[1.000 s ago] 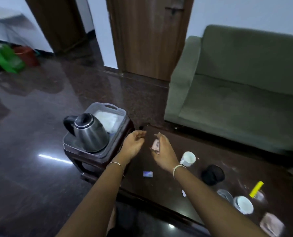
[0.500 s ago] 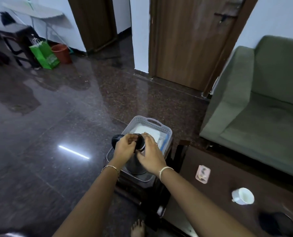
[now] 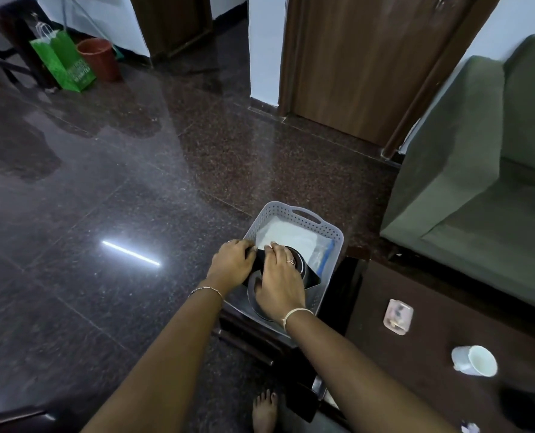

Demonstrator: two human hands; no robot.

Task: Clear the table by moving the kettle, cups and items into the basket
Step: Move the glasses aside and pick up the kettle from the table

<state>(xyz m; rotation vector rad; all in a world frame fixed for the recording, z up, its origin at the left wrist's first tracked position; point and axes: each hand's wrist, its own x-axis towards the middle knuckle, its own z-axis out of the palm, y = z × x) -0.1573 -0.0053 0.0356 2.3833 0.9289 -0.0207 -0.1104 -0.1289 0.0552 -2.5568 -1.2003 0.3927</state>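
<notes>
While both hands are on the kettle [image 3: 302,267], it sits inside the basket [image 3: 332,234], at the near end, beside a white pack [image 3: 283,232]. Left hand [image 3: 232,264] grips the black handle, fingers [image 3: 244,245] curled round it. Right hand [image 3: 279,287] lies over the lid, fingers [image 3: 279,249] bent down on the top. Reads as the seating step. The kettle looks tilted, and I can't tell if its base is flat.

To do it well:
- lower until the base sits flat and the handle is inside the rim
- keep it off the pack
- check for rocking before letting go
- no side push, since the basket rests on a small stand [image 3: 260,335]

On the bench [image 3: 416,379]: cup [image 3: 475,360], pink item [image 3: 398,316].
</notes>
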